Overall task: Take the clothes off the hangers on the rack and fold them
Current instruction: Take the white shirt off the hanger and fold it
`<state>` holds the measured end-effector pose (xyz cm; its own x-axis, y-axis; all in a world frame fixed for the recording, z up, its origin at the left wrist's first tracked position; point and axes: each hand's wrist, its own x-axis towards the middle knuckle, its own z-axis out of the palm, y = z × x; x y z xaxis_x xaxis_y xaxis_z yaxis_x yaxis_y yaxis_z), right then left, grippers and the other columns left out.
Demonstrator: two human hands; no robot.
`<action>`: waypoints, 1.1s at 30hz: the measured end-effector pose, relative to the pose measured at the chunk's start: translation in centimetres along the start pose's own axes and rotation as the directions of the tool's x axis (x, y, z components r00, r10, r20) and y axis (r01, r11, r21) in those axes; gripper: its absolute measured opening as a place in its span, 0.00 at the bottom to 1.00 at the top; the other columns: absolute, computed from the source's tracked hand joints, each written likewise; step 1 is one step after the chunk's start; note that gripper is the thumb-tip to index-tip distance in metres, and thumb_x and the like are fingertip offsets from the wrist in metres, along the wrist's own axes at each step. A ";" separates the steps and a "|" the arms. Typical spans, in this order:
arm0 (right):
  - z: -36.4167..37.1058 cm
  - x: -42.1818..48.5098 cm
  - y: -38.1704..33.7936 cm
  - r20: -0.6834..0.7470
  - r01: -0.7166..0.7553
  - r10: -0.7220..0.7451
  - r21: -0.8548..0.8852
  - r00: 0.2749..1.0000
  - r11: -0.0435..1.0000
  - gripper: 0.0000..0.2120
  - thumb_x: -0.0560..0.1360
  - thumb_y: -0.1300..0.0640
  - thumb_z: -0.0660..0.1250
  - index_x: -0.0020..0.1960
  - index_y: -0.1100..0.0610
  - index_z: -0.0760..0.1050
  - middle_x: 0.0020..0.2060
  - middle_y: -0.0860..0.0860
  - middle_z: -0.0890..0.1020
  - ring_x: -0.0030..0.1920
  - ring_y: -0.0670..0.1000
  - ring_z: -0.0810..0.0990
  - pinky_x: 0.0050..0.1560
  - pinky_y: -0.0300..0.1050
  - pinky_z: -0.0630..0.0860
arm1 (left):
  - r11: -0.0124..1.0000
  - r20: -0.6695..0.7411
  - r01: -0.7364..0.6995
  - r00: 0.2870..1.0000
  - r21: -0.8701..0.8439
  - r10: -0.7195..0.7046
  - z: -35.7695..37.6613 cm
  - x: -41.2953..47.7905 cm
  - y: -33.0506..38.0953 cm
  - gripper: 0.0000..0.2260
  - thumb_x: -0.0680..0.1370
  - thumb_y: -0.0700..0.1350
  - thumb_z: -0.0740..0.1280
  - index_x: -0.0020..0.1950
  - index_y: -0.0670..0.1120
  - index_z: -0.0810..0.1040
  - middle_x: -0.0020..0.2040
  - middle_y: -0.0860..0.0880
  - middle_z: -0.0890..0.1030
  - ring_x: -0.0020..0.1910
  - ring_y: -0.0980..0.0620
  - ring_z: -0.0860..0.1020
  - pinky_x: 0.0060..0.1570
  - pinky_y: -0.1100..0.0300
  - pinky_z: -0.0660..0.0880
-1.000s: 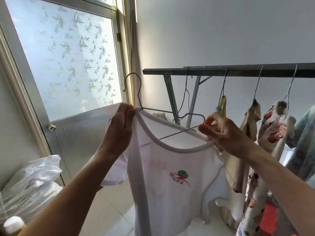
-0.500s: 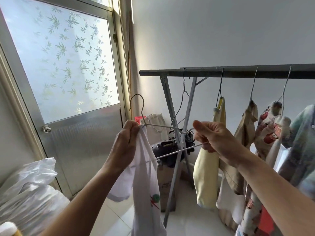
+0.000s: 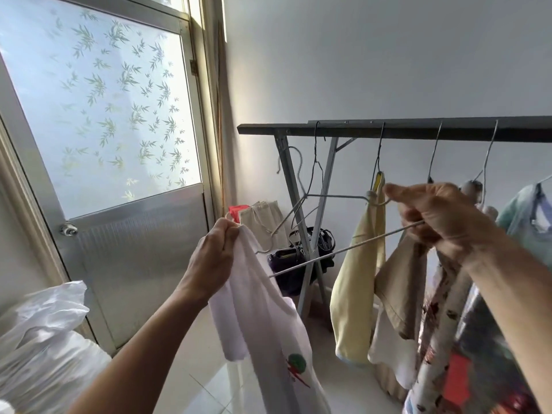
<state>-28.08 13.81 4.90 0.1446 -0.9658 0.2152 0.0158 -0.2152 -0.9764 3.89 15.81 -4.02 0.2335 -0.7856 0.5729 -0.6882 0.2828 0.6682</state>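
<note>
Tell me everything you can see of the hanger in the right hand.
The hanger is thin pale wire, metal by the look of it: an open hook on top, sloping shoulders and a straight bottom bar. It is off the rack, with its hook free in the air, and tilted so its left end is lower. The right hand grips its right corner. Its left corner meets the edge of the shirt, which hangs bunched from the left hand. Whether that tip is inside the shirt cannot be told.

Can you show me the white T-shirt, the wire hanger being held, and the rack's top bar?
white T-shirt (image 3: 268, 318), head view, middle of the hanging cloth
wire hanger (image 3: 298, 266), head view, its lower bar
rack bar (image 3: 418, 131), head view, dark top rail
</note>
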 end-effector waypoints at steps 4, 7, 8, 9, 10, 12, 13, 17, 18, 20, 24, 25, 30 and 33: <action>-2.2 -0.6 -2.7 -0.139 0.029 -0.047 -0.127 0.989 0.991 0.21 0.76 0.54 0.68 0.28 0.53 0.65 0.17 0.46 0.65 0.15 0.43 0.59 0.17 0.31 0.57 | 0.997 0.060 0.036 0.997 0.064 -0.040 -0.5 0.0 -0.4 0.10 0.83 0.47 0.59 0.43 0.48 0.74 0.37 0.53 0.78 0.38 0.58 0.75 0.38 0.64 0.69; -2.4 -0.6 -3.7 -0.199 0.060 -0.117 -0.270 0.973 0.961 0.20 0.78 0.55 0.64 0.29 0.53 0.64 0.17 0.45 0.64 0.16 0.44 0.58 0.20 0.31 0.56 | 0.995 0.122 0.029 0.992 0.091 -0.040 -0.1 -0.2 -0.2 0.11 0.83 0.47 0.60 0.44 0.45 0.76 0.39 0.46 0.80 0.40 0.48 0.77 0.41 0.59 0.72; -2.2 -0.4 -3.8 -0.209 0.068 -0.139 -0.314 0.968 0.947 0.19 0.78 0.56 0.62 0.30 0.53 0.64 0.17 0.45 0.64 0.16 0.45 0.58 0.20 0.33 0.57 | 0.995 0.137 0.026 0.990 0.097 -0.039 0.1 -0.2 -0.1 0.11 0.83 0.47 0.60 0.44 0.45 0.76 0.38 0.46 0.80 0.40 0.47 0.77 0.40 0.58 0.72; -1.9 -0.1 -3.8 -0.217 0.073 -0.158 -0.357 0.963 0.931 0.18 0.79 0.56 0.61 0.30 0.53 0.65 0.18 0.46 0.64 0.17 0.45 0.59 0.21 0.34 0.57 | 0.995 0.152 0.026 0.988 0.100 -0.041 0.3 -0.2 0.0 0.11 0.83 0.47 0.60 0.44 0.45 0.75 0.38 0.47 0.79 0.39 0.48 0.76 0.40 0.58 0.71; -1.5 0.2 -3.8 -0.230 0.070 -0.172 -0.393 0.958 0.917 0.17 0.79 0.56 0.59 0.31 0.53 0.65 0.20 0.47 0.64 0.19 0.46 0.60 0.21 0.35 0.58 | 0.994 0.163 0.026 0.986 0.102 -0.043 0.5 -0.2 0.1 0.11 0.83 0.47 0.60 0.44 0.45 0.75 0.38 0.47 0.79 0.39 0.48 0.76 0.39 0.60 0.71; -0.8 1.2 -3.7 -0.267 0.063 -0.184 -0.404 0.946 0.912 0.16 0.80 0.57 0.56 0.33 0.54 0.65 0.25 0.51 0.64 0.21 0.48 0.61 0.19 0.35 0.58 | 0.994 0.165 0.017 0.986 0.107 -0.035 0.6 0.0 0.1 0.11 0.83 0.47 0.60 0.44 0.45 0.75 0.38 0.47 0.79 0.39 0.48 0.77 0.37 0.62 0.70; -0.3 1.8 -3.6 -0.287 0.052 -0.175 -0.389 0.942 0.920 0.15 0.80 0.57 0.56 0.34 0.54 0.65 0.27 0.52 0.64 0.22 0.48 0.61 0.18 0.35 0.58 | 0.994 0.161 0.011 0.986 0.106 -0.028 0.6 0.1 0.1 0.11 0.83 0.46 0.60 0.43 0.45 0.75 0.38 0.48 0.79 0.39 0.50 0.77 0.36 0.63 0.70; 1.7 4.7 -3.4 -0.332 0.018 -0.157 -0.386 0.930 0.922 0.14 0.80 0.58 0.54 0.35 0.56 0.64 0.29 0.53 0.66 0.27 0.50 0.65 0.17 0.36 0.64 | 0.999 0.181 -0.009 0.983 0.043 0.001 0.3 0.4 0.5 0.09 0.81 0.46 0.65 0.41 0.49 0.78 0.37 0.54 0.79 0.34 0.65 0.75 0.33 0.72 0.70; 2.3 5.5 -3.1 -0.325 0.030 -0.188 -0.433 0.927 0.901 0.14 0.80 0.59 0.53 0.36 0.58 0.65 0.30 0.54 0.67 0.28 0.52 0.66 0.21 0.38 0.67 | 0.999 0.188 -0.013 0.982 0.044 0.005 0.3 0.6 0.5 0.09 0.80 0.47 0.65 0.41 0.50 0.78 0.37 0.54 0.80 0.34 0.65 0.75 0.34 0.73 0.70; 3.6 6.9 -2.6 -0.325 0.042 -0.257 -0.545 0.910 0.838 0.12 0.81 0.63 0.52 0.41 0.62 0.70 0.37 0.60 0.72 0.37 0.58 0.74 0.35 0.45 0.70 | 0.999 0.199 -0.011 0.980 0.047 0.001 0.3 0.8 0.4 0.09 0.80 0.48 0.66 0.41 0.50 0.79 0.37 0.55 0.80 0.34 0.64 0.76 0.34 0.72 0.70; 5.8 9.1 -2.1 -0.397 0.017 -0.297 -0.575 0.869 0.818 0.17 0.82 0.58 0.50 0.52 0.67 0.74 0.54 0.66 0.78 0.56 0.63 0.76 0.49 0.47 0.67 | 0.999 0.162 -0.006 0.987 0.052 -0.003 0.3 1.4 -0.1 0.11 0.80 0.47 0.65 0.37 0.50 0.76 0.34 0.54 0.78 0.34 0.60 0.73 0.35 0.67 0.68; 6.3 9.6 -1.9 -0.401 -0.004 -0.292 -0.593 0.868 0.805 0.18 0.82 0.57 0.50 0.56 0.69 0.73 0.57 0.66 0.78 0.58 0.63 0.76 0.51 0.48 0.68 | 0.999 0.156 0.001 0.988 0.041 -0.008 0.2 1.4 -0.2 0.11 0.80 0.47 0.65 0.37 0.49 0.77 0.34 0.54 0.78 0.35 0.59 0.73 0.35 0.67 0.68; 8.1 11.1 -0.3 -0.378 -0.090 -0.267 -0.707 0.887 0.702 0.18 0.83 0.55 0.50 0.61 0.67 0.71 0.58 0.64 0.78 0.58 0.63 0.77 0.52 0.49 0.69 | 1.000 0.177 0.022 0.984 -0.005 -0.020 0.0 1.9 0.0 0.12 0.80 0.49 0.66 0.37 0.49 0.76 0.32 0.55 0.75 0.32 0.61 0.70 0.34 0.66 0.67; 8.8 11.2 1.1 -0.298 -0.046 -0.290 -0.766 0.910 0.641 0.17 0.83 0.56 0.50 0.56 0.68 0.70 0.50 0.63 0.80 0.54 0.62 0.79 0.49 0.49 0.71 | 1.000 0.215 -0.009 0.976 -0.008 0.011 -0.4 2.2 0.6 0.12 0.79 0.49 0.67 0.36 0.50 0.77 0.32 0.55 0.74 0.31 0.63 0.69 0.33 0.68 0.67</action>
<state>-17.78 4.05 6.06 -0.1678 -0.8591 0.4836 -0.7543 -0.2039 -0.6240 4.27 14.47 -2.13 0.0725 -0.8826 0.4644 -0.6848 0.2945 0.6666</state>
